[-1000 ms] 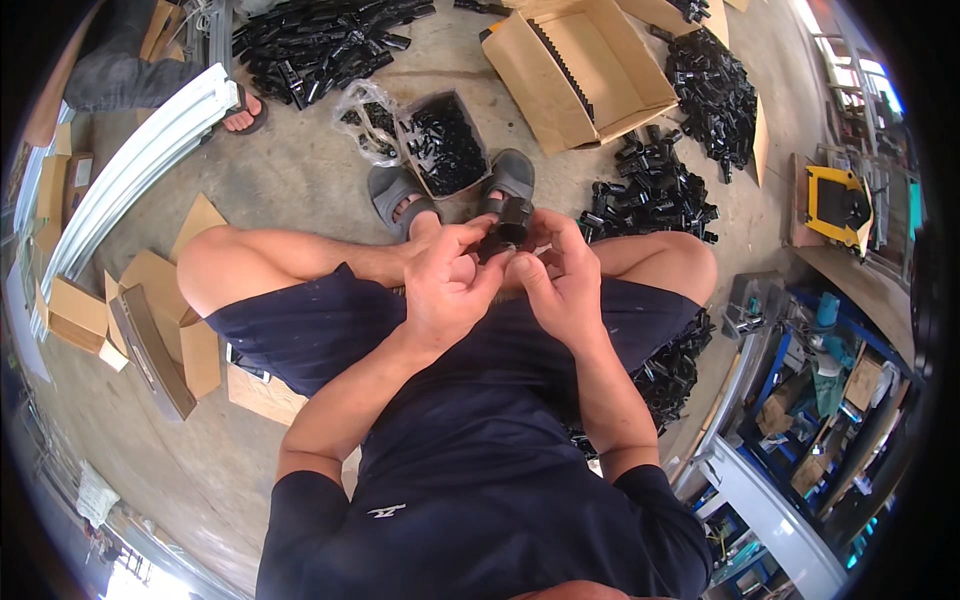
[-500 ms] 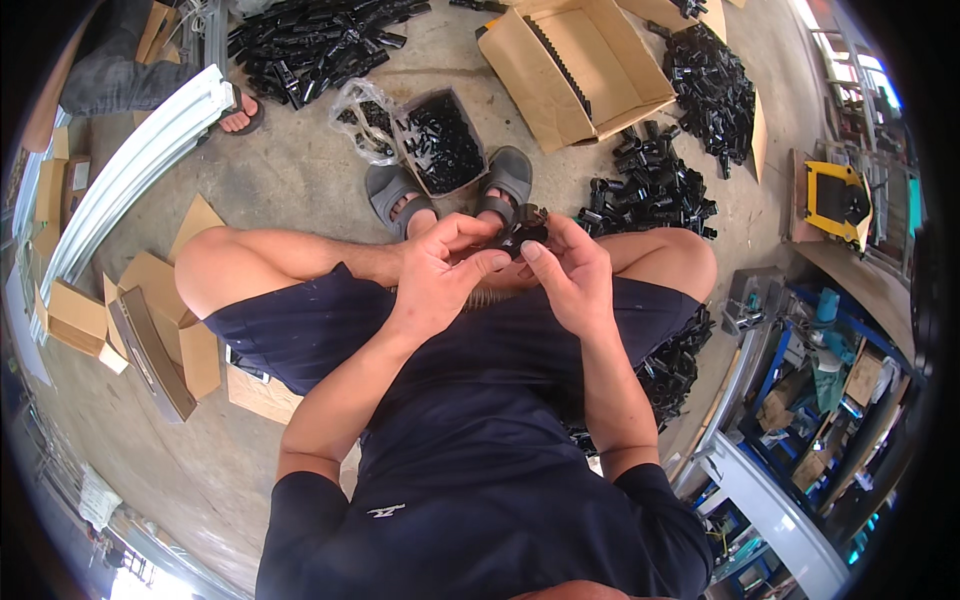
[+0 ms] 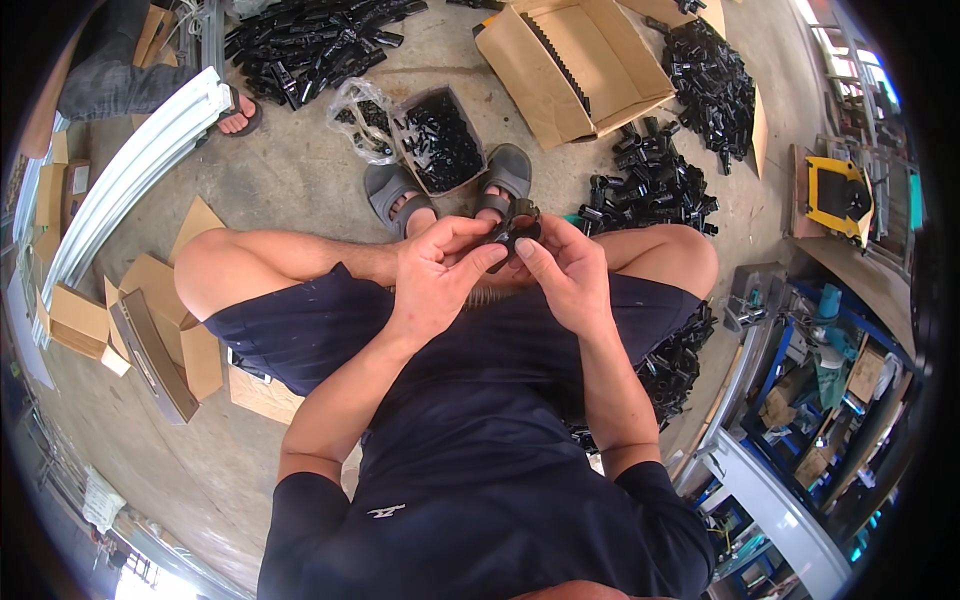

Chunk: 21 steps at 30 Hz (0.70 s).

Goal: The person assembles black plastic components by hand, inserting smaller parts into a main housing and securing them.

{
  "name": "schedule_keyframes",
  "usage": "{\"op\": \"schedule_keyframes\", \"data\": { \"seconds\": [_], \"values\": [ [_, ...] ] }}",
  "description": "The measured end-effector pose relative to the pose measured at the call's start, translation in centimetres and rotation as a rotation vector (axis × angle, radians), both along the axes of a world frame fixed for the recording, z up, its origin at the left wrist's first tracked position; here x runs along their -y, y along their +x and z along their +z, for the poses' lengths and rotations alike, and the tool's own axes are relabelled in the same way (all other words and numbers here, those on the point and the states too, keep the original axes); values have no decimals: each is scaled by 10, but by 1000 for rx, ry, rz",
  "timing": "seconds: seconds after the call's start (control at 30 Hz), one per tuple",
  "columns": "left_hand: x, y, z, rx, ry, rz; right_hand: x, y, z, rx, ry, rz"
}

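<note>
Between my two hands, over my crossed legs, is a glossy black fitting (image 3: 519, 222) with a rounded, ring-like end. My left hand (image 3: 436, 278) grips its left side, thumb and fingers closed round the lower part. On the other side my right hand (image 3: 571, 282) pinches it, the thumb pressed on its near face. Fingers cover part of the fitting, so its full shape is hidden. Just beyond, between my sandalled feet, an open box (image 3: 463, 184) holds many small black pieces. A clear plastic bag (image 3: 362, 122) with more black pieces leans at its left.
Black fittings lie in a pile (image 3: 650, 185) beyond my right knee, with another heap (image 3: 710, 95) farther back. Long black parts (image 3: 315, 45) are heaped far left. An open cardboard box (image 3: 615, 60) stands ahead. At left are white rails (image 3: 140, 165) and another person's foot (image 3: 238, 115).
The black fitting has been turned between my fingers, and its ring-like end now shows more clearly. My right hand has shifted slightly; the left stays nearly in place.
</note>
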<state>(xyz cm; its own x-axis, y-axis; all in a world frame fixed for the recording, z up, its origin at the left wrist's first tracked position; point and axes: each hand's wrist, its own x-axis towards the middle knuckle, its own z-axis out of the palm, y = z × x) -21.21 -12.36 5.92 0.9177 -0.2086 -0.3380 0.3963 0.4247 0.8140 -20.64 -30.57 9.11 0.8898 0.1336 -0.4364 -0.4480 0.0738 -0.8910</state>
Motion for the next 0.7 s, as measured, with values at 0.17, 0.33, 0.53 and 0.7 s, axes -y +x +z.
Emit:
{"op": "schedule_keyframes", "data": {
  "seconds": [0.17, 0.33, 0.53, 0.7],
  "values": [
    [-2, 1, 0, 17, -2, -7, -2, -1, 2, 60, -18, -9],
    [-5, 0, -3, 64, 27, -25, -4, -4, 3, 180, -11, -64],
    [-4, -7, -8, 177, -43, 9, 3, -6, 4, 346, -262, 54],
    [-5, -7, -8, 190, -55, -4, 4, -5, 11, 248, -181, 44]
  ]
}}
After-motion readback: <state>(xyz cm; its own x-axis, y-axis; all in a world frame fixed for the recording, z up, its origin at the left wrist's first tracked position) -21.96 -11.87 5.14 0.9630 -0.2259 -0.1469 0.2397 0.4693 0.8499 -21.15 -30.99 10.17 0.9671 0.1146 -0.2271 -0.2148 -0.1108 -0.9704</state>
